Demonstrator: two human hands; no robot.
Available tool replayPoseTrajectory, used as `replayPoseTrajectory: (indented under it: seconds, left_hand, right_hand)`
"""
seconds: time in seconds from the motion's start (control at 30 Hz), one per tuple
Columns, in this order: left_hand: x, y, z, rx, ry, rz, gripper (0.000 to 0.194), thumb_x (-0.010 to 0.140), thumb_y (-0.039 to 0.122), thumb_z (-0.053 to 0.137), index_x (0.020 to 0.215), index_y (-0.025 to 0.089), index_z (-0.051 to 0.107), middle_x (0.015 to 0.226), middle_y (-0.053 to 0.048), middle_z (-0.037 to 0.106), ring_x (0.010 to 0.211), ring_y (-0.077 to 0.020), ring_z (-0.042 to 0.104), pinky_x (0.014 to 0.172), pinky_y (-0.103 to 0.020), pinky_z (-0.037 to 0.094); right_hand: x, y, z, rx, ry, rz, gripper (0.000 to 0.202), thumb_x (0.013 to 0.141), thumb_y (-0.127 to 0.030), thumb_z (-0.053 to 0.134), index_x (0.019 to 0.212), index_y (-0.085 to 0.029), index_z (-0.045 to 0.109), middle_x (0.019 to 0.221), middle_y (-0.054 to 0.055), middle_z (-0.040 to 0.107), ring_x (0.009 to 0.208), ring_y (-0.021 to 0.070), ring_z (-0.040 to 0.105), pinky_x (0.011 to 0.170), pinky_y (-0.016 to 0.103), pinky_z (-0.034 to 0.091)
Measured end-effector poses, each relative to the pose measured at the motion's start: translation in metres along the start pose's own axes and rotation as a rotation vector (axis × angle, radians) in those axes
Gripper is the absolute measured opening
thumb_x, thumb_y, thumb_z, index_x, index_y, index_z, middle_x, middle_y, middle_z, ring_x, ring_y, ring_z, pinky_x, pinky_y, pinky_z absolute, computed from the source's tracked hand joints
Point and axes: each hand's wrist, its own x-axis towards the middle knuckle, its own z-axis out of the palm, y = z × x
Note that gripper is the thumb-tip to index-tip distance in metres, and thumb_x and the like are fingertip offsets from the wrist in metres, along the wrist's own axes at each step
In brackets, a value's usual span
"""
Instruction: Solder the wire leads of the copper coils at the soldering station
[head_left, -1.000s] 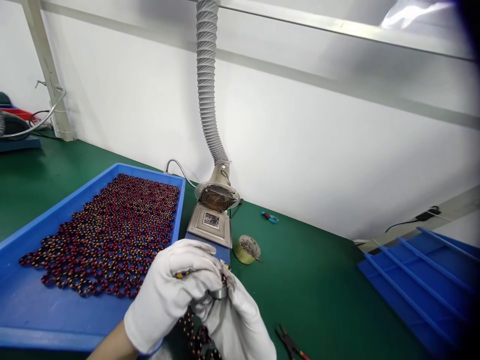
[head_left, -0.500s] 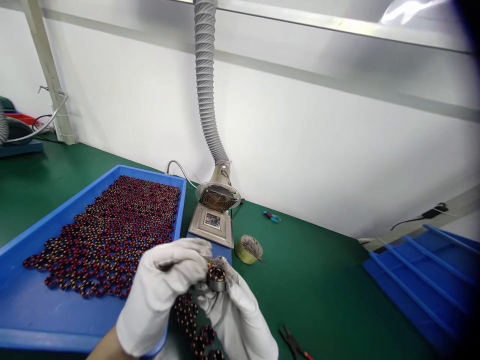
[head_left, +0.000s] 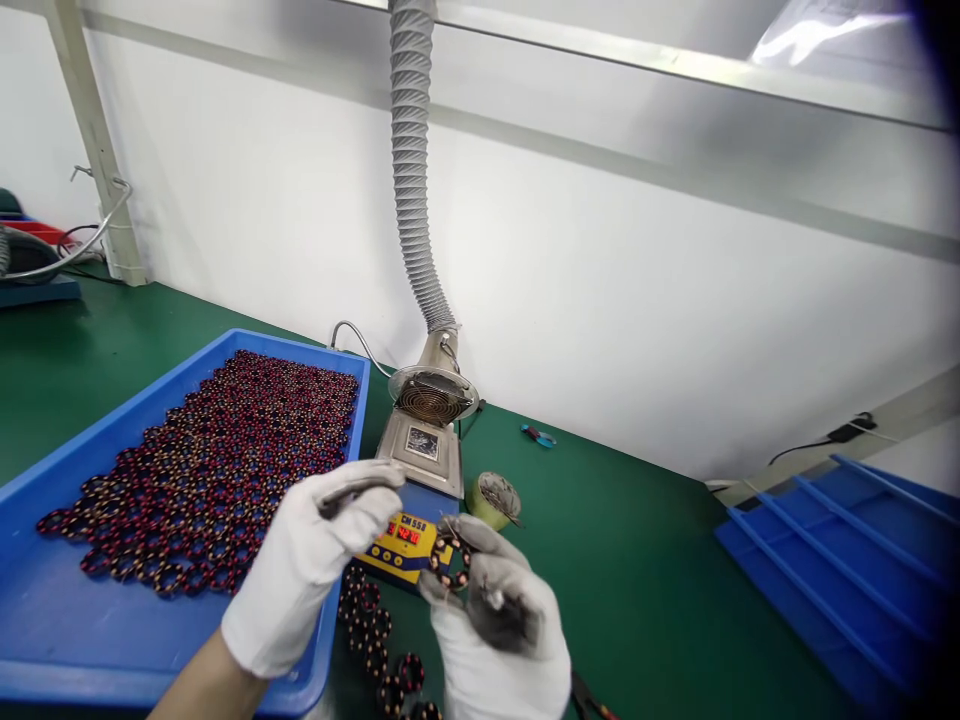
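My right hand point(head_left: 499, 610), in a white glove with grey, dirty fingertips, pinches a black ring-shaped coil point(head_left: 459, 572) with tan spots between thumb and fingers. My left hand point(head_left: 319, 545), gloved too, is apart from it on the left, its fingers pressed together. A dark patch shows along those fingers; whether they hold anything is not clear. Just behind both hands stands a solder pot point(head_left: 394, 545) with a yellow front panel and red digits. More ring coils point(head_left: 375, 630) lie on the green bench between the hands and the blue tray point(head_left: 75, 625).
Many rows of rings fill much of the tray. Above the solder pot hangs a grey fume hose point(head_left: 411, 180). A round tin point(head_left: 484, 505) is right of the pot, with small cutters point(head_left: 538, 436) behind. Pliers point(head_left: 589, 700) lie at the front; blue ribbed panels point(head_left: 832, 570) at right.
My hands have moved apart. The left has let go of the ring coil and shifted left; the right has moved right with the coil. The yellow panel has come into view between them.
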Motion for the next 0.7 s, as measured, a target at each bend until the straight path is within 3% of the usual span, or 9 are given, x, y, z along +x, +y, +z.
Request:
replayPoseTrajectory:
  seconds: [0.07,0.13,0.23,0.37,0.43,0.53,0.6,0.7]
  left_hand:
    - [-0.001,0.001,0.006,-0.016,-0.184,-0.098,0.026,0.066,0.023,0.066,0.091,0.017,0.07,0.091,-0.005,0.071,0.086,-0.0189,0.065,0.076,-0.023,0.051]
    - [-0.003,-0.004,0.013,-0.069,-0.27,-0.138,0.02,0.067,0.024,0.065,0.084,0.015,0.071,0.086,-0.006,0.072,0.083,-0.0189,0.065,0.076,-0.023,0.051]
    - [-0.006,-0.015,0.017,-0.167,-0.125,-0.082,0.01,0.069,0.023,0.065,0.067,0.015,0.07,0.077,-0.005,0.072,0.074,-0.0155,0.064,0.073,-0.021,0.05]
    - [-0.003,-0.015,0.011,-0.276,0.12,-0.021,0.013,0.067,0.022,0.067,0.078,0.017,0.072,0.085,-0.004,0.072,0.077,-0.0145,0.065,0.072,-0.019,0.051]
    - [-0.001,-0.01,0.01,-0.222,0.041,-0.096,0.022,0.062,0.018,0.069,0.084,0.018,0.071,0.086,-0.004,0.072,0.075,-0.0149,0.064,0.067,-0.019,0.051]
    - [-0.002,-0.006,0.013,-0.098,-0.092,-0.203,0.015,0.059,0.013,0.068,0.074,0.015,0.071,0.073,-0.003,0.07,0.067,-0.0132,0.062,0.061,-0.018,0.049]
    - [-0.006,-0.008,0.014,-0.108,-0.058,-0.151,0.01,0.061,0.009,0.064,0.066,0.016,0.07,0.07,-0.002,0.069,0.065,-0.0117,0.061,0.061,-0.017,0.048]
    - [-0.012,-0.009,0.009,-0.219,-0.012,-0.016,0.018,0.061,0.004,0.061,0.068,0.018,0.07,0.078,0.0,0.069,0.066,-0.0101,0.062,0.063,-0.016,0.048]
  right_hand:
    - [-0.01,0.001,0.004,-0.19,0.016,-0.219,0.029,0.067,-0.001,0.067,0.081,-0.024,0.057,0.099,0.003,0.064,0.09,0.0176,0.063,0.072,0.029,0.054]
    - [-0.019,0.004,0.008,-0.309,0.044,-0.322,0.024,0.072,-0.004,0.063,0.085,-0.024,0.058,0.1,0.004,0.063,0.091,0.0187,0.061,0.071,0.03,0.054]
    - [-0.022,0.006,0.012,-0.38,0.14,-0.332,0.019,0.075,-0.007,0.062,0.085,-0.023,0.057,0.099,0.006,0.061,0.091,0.0191,0.061,0.069,0.03,0.054]
    - [-0.012,0.004,0.01,-0.43,0.163,-0.402,0.026,0.065,-0.003,0.069,0.078,-0.02,0.053,0.096,0.006,0.061,0.085,0.0174,0.062,0.062,0.025,0.053]
    - [-0.009,0.003,0.008,-0.438,0.161,-0.408,0.026,0.065,-0.003,0.069,0.079,-0.019,0.053,0.096,0.006,0.062,0.085,0.0178,0.062,0.062,0.026,0.054]
    - [-0.011,0.005,0.007,-0.428,0.154,-0.399,0.025,0.067,-0.005,0.068,0.082,-0.02,0.054,0.096,0.006,0.063,0.086,0.0191,0.063,0.065,0.03,0.054]
    - [-0.013,0.005,0.008,-0.417,0.139,-0.403,0.026,0.067,-0.005,0.068,0.083,-0.02,0.055,0.097,0.006,0.063,0.086,0.0183,0.063,0.063,0.027,0.054]
    - [-0.014,0.002,0.009,-0.416,0.129,-0.364,0.029,0.065,-0.003,0.069,0.082,-0.021,0.054,0.099,0.006,0.062,0.083,0.0164,0.062,0.059,0.024,0.053]
